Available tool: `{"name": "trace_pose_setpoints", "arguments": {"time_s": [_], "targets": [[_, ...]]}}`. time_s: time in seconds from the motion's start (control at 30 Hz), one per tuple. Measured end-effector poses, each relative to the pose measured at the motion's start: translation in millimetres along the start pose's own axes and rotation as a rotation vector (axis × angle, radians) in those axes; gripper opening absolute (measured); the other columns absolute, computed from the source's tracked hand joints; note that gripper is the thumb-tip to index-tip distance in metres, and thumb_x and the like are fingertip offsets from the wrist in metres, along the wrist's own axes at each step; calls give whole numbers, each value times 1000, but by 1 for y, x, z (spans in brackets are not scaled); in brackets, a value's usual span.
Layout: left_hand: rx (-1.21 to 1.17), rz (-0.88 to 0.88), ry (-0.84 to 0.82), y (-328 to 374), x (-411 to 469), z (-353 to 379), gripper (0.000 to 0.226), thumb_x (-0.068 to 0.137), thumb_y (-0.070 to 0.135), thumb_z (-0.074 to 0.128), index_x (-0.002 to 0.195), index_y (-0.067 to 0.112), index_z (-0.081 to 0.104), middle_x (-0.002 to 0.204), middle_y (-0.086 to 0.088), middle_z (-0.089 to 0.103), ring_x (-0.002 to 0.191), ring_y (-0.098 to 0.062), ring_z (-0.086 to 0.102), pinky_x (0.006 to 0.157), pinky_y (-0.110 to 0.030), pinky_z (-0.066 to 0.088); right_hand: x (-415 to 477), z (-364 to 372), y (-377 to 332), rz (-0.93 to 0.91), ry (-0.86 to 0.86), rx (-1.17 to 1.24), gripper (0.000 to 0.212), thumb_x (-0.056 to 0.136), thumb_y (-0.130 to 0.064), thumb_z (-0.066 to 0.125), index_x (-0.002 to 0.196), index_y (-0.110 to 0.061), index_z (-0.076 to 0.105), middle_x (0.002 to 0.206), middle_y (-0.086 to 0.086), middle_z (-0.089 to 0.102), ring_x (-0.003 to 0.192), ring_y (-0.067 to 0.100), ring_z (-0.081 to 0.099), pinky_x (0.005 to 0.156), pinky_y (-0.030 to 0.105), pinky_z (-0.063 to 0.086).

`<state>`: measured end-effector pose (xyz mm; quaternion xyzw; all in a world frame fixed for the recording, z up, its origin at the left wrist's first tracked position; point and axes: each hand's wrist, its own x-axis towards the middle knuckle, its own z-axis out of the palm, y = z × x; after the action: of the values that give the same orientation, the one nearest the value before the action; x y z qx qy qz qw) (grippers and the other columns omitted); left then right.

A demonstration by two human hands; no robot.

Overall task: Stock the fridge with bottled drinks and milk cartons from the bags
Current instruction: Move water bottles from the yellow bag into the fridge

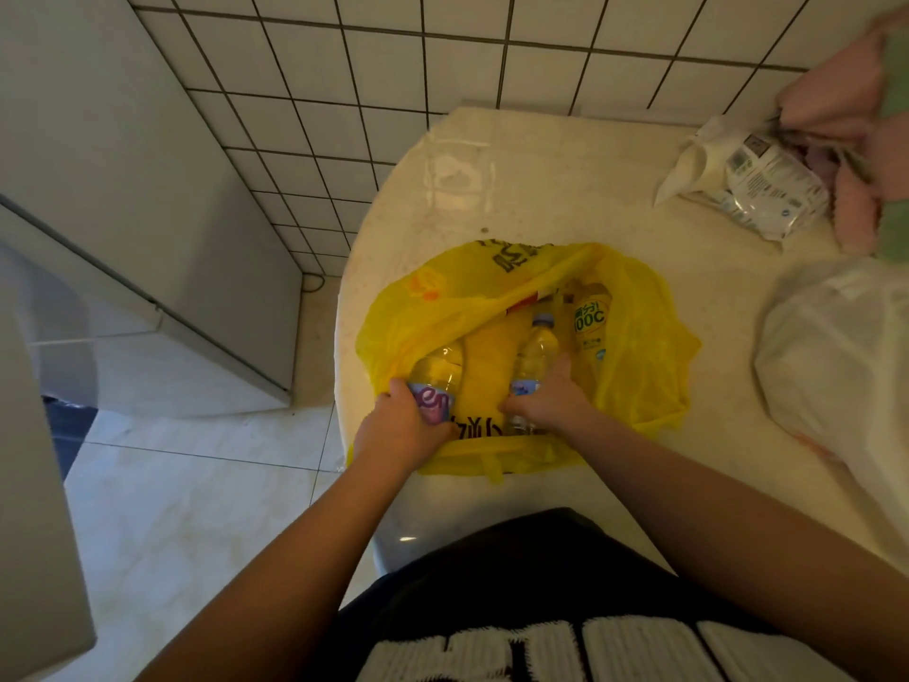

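Clear bottle (439, 370) with a pink-purple label showing "en" sits in the curled grip of the left hand (399, 426), inside the yellow plastic bag (644, 386). Beside it in the bag, the right hand (551, 397) clasps a water bottle (534, 354) with a blue label and pale cap. Further right in the bag lies a yellow-labelled bottle (590, 323) reading "100C". Black characters are printed on the bag.

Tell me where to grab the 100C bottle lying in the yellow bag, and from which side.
Take the 100C bottle round its labelled middle, coming from above through the open mouth of the yellow bag. It lies on its side with the label facing up, and its far end sits under the bag's fold, so the body is probably the easiest hold.
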<state>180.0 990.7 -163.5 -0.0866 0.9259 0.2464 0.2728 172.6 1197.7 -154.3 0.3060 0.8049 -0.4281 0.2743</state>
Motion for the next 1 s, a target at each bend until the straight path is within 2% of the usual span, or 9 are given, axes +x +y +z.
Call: {"name": "trace_pose_setpoints", "arguments": {"time_s": [0.13, 0.23, 0.3, 0.43, 0.53, 0.67, 0.77, 0.9, 1.0], "targets": [[-62, -66, -63, 5, 3, 4, 87, 70, 47, 79, 134, 11, 33, 123, -8, 56, 115, -31, 57, 89, -40, 51, 1, -2, -3, 154, -121, 333, 60, 80, -8, 76, 127, -6, 39, 89, 8, 52, 65, 16, 56, 47, 25, 48], [-377, -127, -163, 3, 7, -2, 59, 71, 38, 80, 115, 14, 50, 110, -7, 64, 99, -26, 65, 83, -40, 57, 0, -7, -5, 237, -283, 537, 26, 85, -11, 70, 108, -15, 59, 91, 15, 60, 68, 27, 63, 60, 37, 54], [-603, -161, -243, 2, 5, -8, 37, 73, 34, 79, 101, 18, 61, 101, -11, 70, 91, -27, 69, 83, -44, 60, -5, -13, -5, 239, -335, 607, 13, 89, -14, 65, 98, -16, 56, 94, 17, 59, 75, 31, 62, 64, 41, 55], [-911, -312, -399, 12, -12, -14, 33, 81, 38, 76, 101, 17, 60, 103, -14, 69, 91, -29, 68, 82, -44, 59, -15, -20, -2, 246, -424, 781, 26, 89, -24, 60, 111, -11, 54, 90, 19, 60, 74, 33, 61, 63, 37, 51], [-1095, -367, -503, 19, -23, -20, 39, 83, 42, 72, 109, 15, 62, 99, -15, 69, 83, -29, 68, 67, -37, 59, -27, -23, 2, 207, -528, 945, 23, 80, -29, 60, 84, -8, 52, 73, 13, 50, 63, 26, 53, 61, 32, 46], [-1230, -381, -605, 18, -37, -27, 48, 85, 49, 65, 109, 7, 64, 85, -16, 70, 69, -28, 69, 56, -31, 58, -41, -24, 12, 44, -660, 1086, 44, 58, -27, 86, 64, -14, 44, 55, 3, 41, 48, 19, 43, 52, 30, 41], [-1254, -347, -637, 15, -55, -22, 46, 83, 47, 66, 106, 7, 65, 86, -16, 70, 72, -29, 70, 57, -32, 58, -56, -24, 21, -42, -686, 1135, 37, 81, -33, 69, 57, -13, 48, 49, 2, 43, 44, 17, 45, 48, 27, 42], [-1269, -266, -623, 10, -89, -8, 50, 66, 33, 70, 107, 5, 65, 94, -17, 69, 80, -29, 67, 65, -34, 57, -83, -23, 38, -64, -617, 1083, 52, 58, -39, 90, 78, -10, 50, 69, 12, 42, 62, 21, 48, 57, 27, 46], [-1273, -152, -595, 4, -115, -1, 46, 73, 17, 69, 115, 1, 60, 93, -18, 69, 73, -27, 68, 65, -35, 59, -112, -21, 54, -99, -568, 1104, 58, 45, -39, 94, 80, -6, 63, 71, 13, 53, 62, 22, 57, 58, 27, 51]]}}
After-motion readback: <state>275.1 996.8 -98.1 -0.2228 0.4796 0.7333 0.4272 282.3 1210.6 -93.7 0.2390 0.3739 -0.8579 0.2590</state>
